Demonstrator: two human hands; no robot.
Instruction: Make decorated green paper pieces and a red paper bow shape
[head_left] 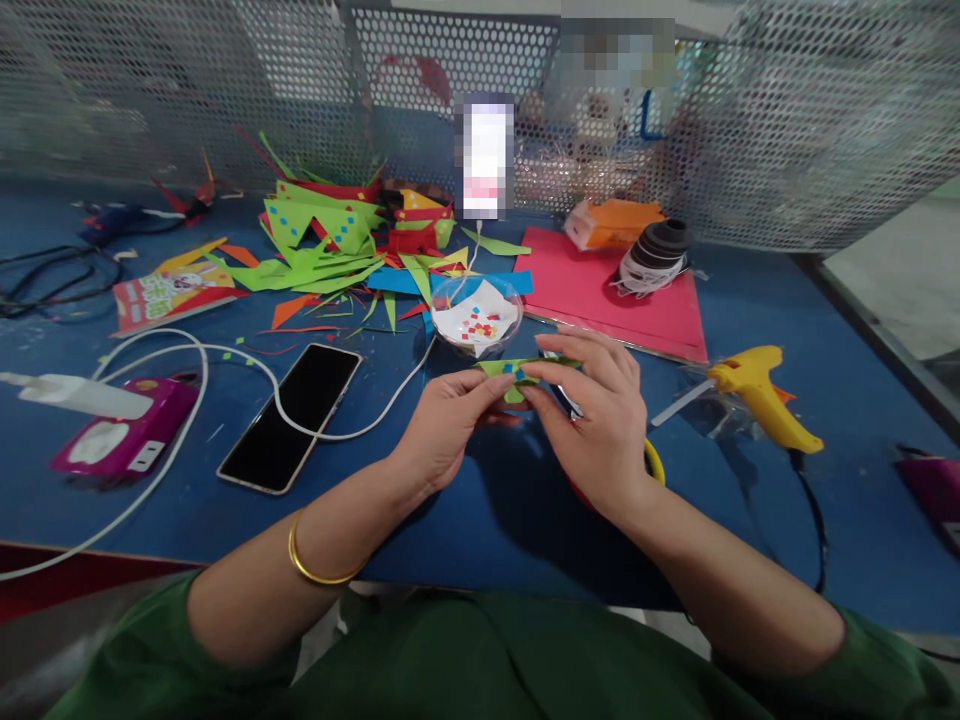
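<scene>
In the head view, the left hand [450,420] has a narrow grip on a green paper piece [491,368], held above the counter [465,540] just in front of the clear bowl [519,318]. The right hand [600,410] pinches the same paper between thumb and index finger. Decoration appears partly done: the piece already bears blue squares [519,374]; how many is hidden. Loose squares [480,330] remain unused in the bowl, and a dotted green paper mask [289,222] lies beyond, seemingly decorated.
</scene>
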